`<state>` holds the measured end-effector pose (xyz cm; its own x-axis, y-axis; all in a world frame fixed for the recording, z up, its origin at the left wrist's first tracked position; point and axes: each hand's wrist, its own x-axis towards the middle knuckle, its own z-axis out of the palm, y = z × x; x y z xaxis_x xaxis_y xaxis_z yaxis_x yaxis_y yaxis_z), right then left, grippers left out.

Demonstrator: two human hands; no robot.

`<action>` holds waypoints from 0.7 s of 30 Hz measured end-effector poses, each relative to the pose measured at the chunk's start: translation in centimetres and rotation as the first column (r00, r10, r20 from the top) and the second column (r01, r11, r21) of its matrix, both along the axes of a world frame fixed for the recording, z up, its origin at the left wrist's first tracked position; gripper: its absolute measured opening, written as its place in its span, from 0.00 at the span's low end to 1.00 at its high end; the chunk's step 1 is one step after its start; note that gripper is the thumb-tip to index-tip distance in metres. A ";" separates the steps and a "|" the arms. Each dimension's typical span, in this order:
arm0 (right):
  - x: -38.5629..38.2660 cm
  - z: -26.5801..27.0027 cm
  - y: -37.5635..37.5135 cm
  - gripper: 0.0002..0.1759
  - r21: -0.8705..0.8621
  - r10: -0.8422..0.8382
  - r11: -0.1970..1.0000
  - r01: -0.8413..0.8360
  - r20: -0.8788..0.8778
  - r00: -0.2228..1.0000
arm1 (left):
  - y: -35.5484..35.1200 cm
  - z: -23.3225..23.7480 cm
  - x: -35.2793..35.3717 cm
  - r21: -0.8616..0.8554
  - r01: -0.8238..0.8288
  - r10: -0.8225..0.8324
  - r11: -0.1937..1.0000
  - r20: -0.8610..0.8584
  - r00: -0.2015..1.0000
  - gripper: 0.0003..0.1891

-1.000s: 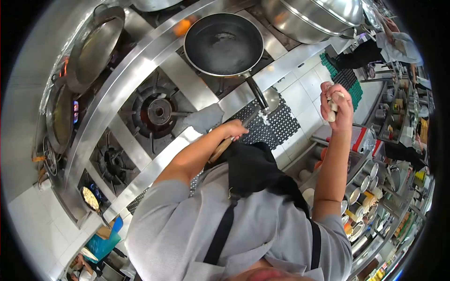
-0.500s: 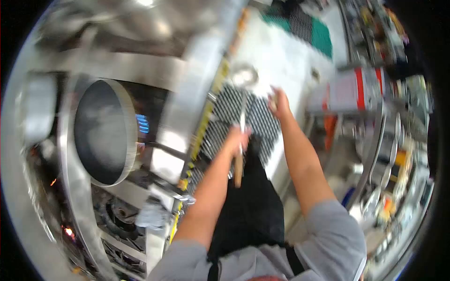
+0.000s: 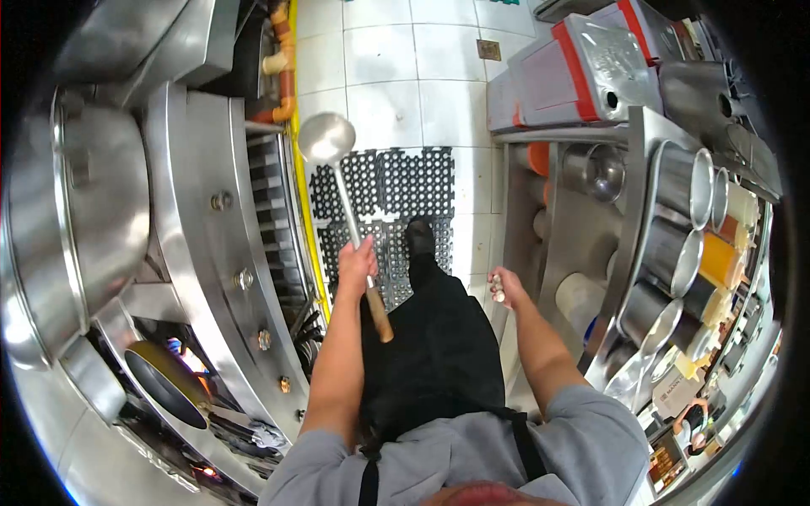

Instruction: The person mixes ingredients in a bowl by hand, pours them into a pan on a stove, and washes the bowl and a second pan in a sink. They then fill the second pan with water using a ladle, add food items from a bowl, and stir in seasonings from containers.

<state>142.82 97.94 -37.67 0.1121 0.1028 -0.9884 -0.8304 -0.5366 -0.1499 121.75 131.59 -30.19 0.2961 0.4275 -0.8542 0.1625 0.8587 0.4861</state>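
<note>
Ladle rests in the left hand, box lettering unreadably small.

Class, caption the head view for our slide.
Kitchen scene: the left hand holds a ladle; the right hand grips small white pieces.

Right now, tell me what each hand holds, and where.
Left hand: the ladle, by its metal shaft next to the wooden grip. Right hand: something whitish; which part is gripped cannot be told.

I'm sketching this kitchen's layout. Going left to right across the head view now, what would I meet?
Large steel pot → stove knobs → left hand gripping the ladle → black shoe → right hand holding small white pieces → row of steel containers.
</note>
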 end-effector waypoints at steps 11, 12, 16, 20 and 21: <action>10.6 -6.5 18.8 0.19 -0.189 0.737 0.645 -0.740 0.408 0.539 | 2.9 4.1 5.9 -0.204 -0.032 0.009 0.978 -0.109 0.994 0.15; 11.3 -6.5 21.3 0.19 -0.202 0.670 0.715 -0.669 0.468 0.576 | 3.0 3.2 7.1 -0.226 -0.064 0.048 0.972 -0.078 0.996 0.16; 14.7 -13.7 26.8 0.21 -0.272 0.565 0.824 -0.497 0.468 0.680 | 3.6 -2.8 14.0 -0.238 -0.127 0.113 0.963 -0.072 0.991 0.16; 16.9 -27.4 24.6 0.26 -0.419 0.592 0.804 -0.423 0.498 0.633 | 5.8 -5.9 16.0 -0.318 -0.028 0.006 0.948 -0.068 0.998 0.15; 16.9 -29.9 23.3 0.26 -0.422 0.601 0.796 -0.433 0.471 0.645 | 6.0 -6.5 16.0 -0.298 0.036 -0.078 0.954 -0.129 0.989 0.15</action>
<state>159.75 121.23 -67.60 0.6493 0.0814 -0.7561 -0.2091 -0.9368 -0.2805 137.76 137.61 -36.69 0.1830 0.1373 -0.9735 0.2628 0.9473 0.1830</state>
